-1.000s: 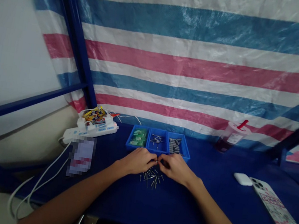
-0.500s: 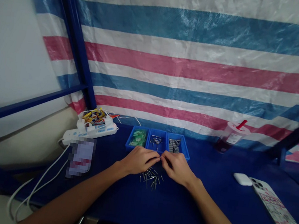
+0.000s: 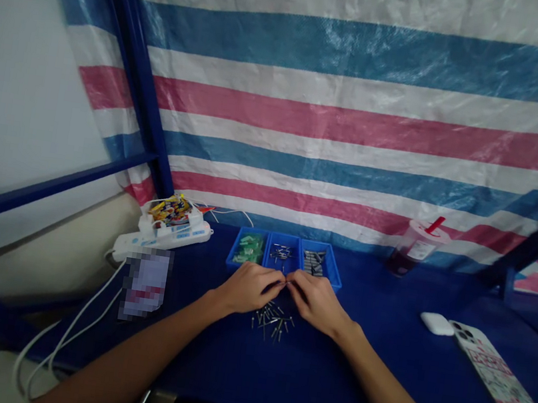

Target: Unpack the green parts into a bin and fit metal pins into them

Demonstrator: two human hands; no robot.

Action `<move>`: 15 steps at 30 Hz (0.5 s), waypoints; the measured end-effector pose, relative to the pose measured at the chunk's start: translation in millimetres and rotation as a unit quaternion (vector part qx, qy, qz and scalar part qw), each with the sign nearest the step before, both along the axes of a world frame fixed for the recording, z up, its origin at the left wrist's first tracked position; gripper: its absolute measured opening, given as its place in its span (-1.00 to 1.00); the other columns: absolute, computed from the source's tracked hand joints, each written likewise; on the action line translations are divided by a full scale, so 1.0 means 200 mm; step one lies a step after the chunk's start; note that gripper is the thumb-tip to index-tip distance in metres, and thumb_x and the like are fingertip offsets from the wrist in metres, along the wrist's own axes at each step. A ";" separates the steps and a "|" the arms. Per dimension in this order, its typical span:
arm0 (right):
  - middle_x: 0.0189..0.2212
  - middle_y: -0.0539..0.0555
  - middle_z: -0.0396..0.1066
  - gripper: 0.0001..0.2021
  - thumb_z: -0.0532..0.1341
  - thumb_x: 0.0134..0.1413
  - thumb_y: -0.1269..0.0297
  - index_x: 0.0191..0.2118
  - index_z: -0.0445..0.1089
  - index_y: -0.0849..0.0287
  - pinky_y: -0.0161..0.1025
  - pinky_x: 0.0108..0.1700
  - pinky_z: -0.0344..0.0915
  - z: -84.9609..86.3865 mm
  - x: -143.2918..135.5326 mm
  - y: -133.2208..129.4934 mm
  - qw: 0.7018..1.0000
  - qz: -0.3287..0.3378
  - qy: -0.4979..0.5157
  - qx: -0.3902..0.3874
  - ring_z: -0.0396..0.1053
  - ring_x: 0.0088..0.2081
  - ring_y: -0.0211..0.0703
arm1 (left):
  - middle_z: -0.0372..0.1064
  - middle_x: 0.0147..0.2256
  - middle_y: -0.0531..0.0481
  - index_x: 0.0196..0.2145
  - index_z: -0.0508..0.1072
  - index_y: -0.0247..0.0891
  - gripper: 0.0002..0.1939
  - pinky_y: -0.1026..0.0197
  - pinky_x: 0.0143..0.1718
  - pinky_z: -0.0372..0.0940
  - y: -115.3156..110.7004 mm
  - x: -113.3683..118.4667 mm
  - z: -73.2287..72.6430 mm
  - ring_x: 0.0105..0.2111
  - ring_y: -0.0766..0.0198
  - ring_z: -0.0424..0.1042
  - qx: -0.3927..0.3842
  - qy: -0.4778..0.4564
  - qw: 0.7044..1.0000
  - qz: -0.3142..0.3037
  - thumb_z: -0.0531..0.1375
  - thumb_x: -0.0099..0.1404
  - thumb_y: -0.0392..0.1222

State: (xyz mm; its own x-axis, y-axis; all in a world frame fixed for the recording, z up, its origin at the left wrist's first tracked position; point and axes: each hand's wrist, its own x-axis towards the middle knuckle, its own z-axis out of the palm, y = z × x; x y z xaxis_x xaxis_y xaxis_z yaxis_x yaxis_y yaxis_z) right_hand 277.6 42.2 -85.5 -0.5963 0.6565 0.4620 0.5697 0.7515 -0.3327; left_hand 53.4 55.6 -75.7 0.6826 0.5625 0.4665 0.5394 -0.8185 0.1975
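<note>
My left hand (image 3: 252, 288) and my right hand (image 3: 315, 301) meet fingertip to fingertip just in front of the blue trays. Both are closed in a pinch, and whatever small piece sits between the fingertips is too small to name. Below them on the table lies a loose pile of thin metal pins with heads, rivet-like (image 3: 273, 323). Behind my hands, the left blue tray (image 3: 231, 256) holds green plastic pieces (image 3: 249, 247). The middle tray contains several small metal pins (image 3: 281, 252), and grey cylindrical pieces (image 3: 313, 262) fill part of the right one.
On the left, a white power strip (image 3: 161, 243) carries a white box of yellow-wrapped items (image 3: 172, 211), with cables trailing down. At the right are a lidded cup (image 3: 413, 249) with a red straw, a white earphone case (image 3: 437, 323) and a phone (image 3: 500, 377). A striped sheet (image 3: 341, 125) hangs behind.
My right hand has shifted slightly left, and the fingertips of both hands are closer together. The trays and the pin pile look unchanged.
</note>
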 end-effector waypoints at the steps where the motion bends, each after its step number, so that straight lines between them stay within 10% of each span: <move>1: -0.22 0.08 0.49 -0.83 0.02 0.44 0.34 -0.09 0.35 0.13 -0.25 -0.18 0.30 0.00 0.00 0.00 1.000 0.000 -0.001 -0.001 0.47 -0.22 -0.15 | 0.50 -0.40 0.04 -0.22 0.49 -0.24 -0.79 0.29 -0.37 0.25 0.00 0.00 0.00 -0.45 0.32 0.46 0.000 0.001 1.000 0.001 0.08 0.49 -0.19; 15: -0.22 0.12 0.54 -0.71 0.01 0.47 0.25 -0.11 0.47 0.16 -0.22 -0.16 0.31 -0.01 0.02 0.02 0.999 -0.017 -0.027 -0.006 0.50 -0.23 -0.12 | 0.50 -0.41 0.06 -0.18 0.52 -0.23 -0.75 0.29 -0.40 0.25 0.00 0.00 0.01 -0.50 0.36 0.43 0.006 -0.006 1.000 0.013 0.08 0.50 -0.11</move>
